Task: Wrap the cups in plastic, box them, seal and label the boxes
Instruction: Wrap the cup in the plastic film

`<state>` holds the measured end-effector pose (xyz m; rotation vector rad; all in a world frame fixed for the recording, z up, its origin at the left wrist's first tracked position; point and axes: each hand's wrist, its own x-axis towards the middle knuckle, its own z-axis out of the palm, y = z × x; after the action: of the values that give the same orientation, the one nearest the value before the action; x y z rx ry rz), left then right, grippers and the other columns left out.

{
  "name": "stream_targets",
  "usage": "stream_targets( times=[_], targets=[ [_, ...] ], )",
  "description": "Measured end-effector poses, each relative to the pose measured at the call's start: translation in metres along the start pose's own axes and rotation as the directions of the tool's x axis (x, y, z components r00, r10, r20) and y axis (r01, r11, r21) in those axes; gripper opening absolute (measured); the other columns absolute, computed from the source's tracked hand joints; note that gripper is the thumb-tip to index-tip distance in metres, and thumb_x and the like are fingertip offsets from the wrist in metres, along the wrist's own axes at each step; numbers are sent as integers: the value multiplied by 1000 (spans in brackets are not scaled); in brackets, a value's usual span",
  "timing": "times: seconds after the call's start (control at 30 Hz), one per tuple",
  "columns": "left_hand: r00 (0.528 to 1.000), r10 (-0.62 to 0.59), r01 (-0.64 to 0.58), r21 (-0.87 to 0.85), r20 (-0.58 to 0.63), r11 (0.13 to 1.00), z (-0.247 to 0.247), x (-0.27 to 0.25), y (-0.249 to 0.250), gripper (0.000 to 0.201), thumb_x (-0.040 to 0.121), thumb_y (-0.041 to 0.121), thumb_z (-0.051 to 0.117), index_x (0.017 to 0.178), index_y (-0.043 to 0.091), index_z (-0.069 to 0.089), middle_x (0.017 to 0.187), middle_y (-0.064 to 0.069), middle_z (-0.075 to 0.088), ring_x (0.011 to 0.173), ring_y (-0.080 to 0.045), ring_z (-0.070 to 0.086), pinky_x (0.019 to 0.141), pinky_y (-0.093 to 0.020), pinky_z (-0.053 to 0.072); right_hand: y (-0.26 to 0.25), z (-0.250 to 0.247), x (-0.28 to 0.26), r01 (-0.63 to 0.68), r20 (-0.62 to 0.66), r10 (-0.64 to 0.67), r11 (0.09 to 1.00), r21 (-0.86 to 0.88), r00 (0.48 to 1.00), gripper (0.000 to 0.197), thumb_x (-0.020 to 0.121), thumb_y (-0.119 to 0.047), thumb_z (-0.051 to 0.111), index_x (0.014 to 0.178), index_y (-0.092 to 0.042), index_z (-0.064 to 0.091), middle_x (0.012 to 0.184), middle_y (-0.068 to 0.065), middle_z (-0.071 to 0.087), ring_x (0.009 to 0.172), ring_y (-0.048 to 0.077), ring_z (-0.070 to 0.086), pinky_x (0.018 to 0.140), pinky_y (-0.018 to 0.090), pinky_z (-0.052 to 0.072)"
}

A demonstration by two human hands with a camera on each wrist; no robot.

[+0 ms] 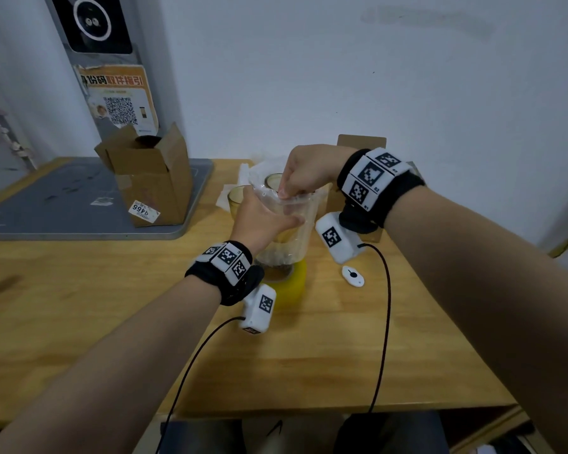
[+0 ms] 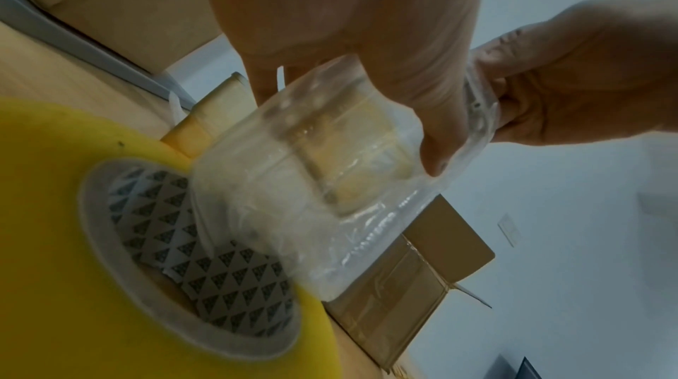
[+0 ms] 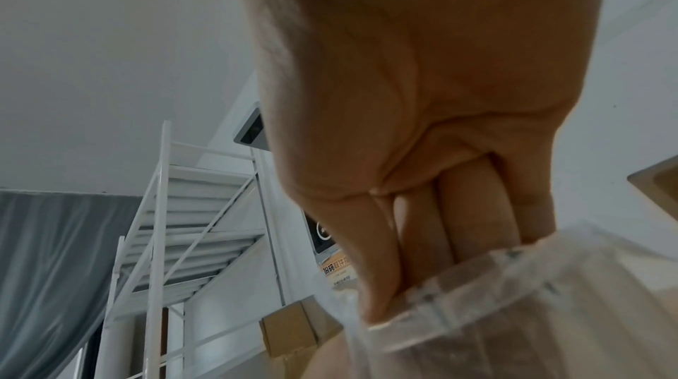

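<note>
A glass cup (image 1: 292, 224), sheathed in a clear plastic bag (image 2: 366, 211), is held upright above a yellow tape roll (image 1: 289, 286), mouth upward. Its side is gripped by the left hand (image 1: 259, 217); the bag's top edge is pinched by the right hand (image 1: 309, 172).

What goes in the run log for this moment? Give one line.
stage: wrapping | left hand: grips clear glass cup in plastic bag | right hand: pinches bag's top edge | open brown cardboard box: waiting
</note>
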<state>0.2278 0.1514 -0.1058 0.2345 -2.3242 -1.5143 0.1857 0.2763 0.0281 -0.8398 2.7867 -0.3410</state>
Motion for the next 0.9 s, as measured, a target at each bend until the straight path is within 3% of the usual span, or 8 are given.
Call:
stream_targets(
  times=[0.23,0.37,0.5,0.57,0.63,0.7,0.8,0.9],
  targets=[
    [999,-2,-2,-96,-35,995,3,0,-5,94,47,50,97,114,16,40,113,-2,63,104,-18,64,86,-46,59,-15,5,6,-73,5,73,993,-91,997,23,90,-28,74,85,-6,72,71,3,59,66,18,50,64,28,42],
    [1000,8,-9,-102,-9,995,4,1,-4,91,45,49,98,108,17,40,111,-7,68,102,-19,68,85,-49,61,-10,9,10,-57,65,62,996,-74,996,33,91,-32,73,107,-3,78,90,7,70,79,20,59,75,31,47],
    [999,15,-13,-59,37,998,3,0,1,90,53,31,100,117,8,42,111,-8,67,102,-16,66,80,-38,61,-2,9,7,-82,157,76,996,33,985,31,91,-33,75,107,-7,79,107,10,78,105,29,72,101,42,56],
    [998,17,-14,-53,52,998,1,-1,4,94,49,35,99,119,9,42,110,-5,68,101,-15,66,79,-37,60,0,9,5,-68,149,60,997,48,987,28,91,-31,76,105,-7,80,108,11,78,107,29,72,101,43,55],
    [999,17,-16,-24,50,1000,-6,2,11,102,40,49,96,120,11,45,108,-3,69,98,-16,69,79,-42,62,1,5,0,-25,61,18,993,116,998,23,89,-25,75,102,-6,81,107,13,77,93,21,71,88,37,57],
    [1000,18,-19,9,24,1000,-19,11,17,111,34,66,94,122,14,52,109,1,69,97,-15,70,80,-41,62,0,-4,-11,54,-193,5,953,299,981,15,88,-17,73,97,-7,81,98,9,79,83,15,71,75,25,57],
    [1000,7,-7,-21,-29,1000,-41,19,28,114,38,67,94,130,17,50,122,2,64,109,-15,64,93,-40,57,10,-20,-18,63,-478,209,868,492,853,24,90,-26,76,101,-5,76,87,-1,73,79,21,71,79,34,63],
    [998,40,-43,-65,-54,997,-53,13,35,107,40,58,94,127,21,46,123,2,61,113,-16,61,98,-43,55,19,-16,-25,-279,-115,411,773,570,904,60,90,-53,71,116,0,60,99,13,72,75,31,76,79,51,64]
  ],
)
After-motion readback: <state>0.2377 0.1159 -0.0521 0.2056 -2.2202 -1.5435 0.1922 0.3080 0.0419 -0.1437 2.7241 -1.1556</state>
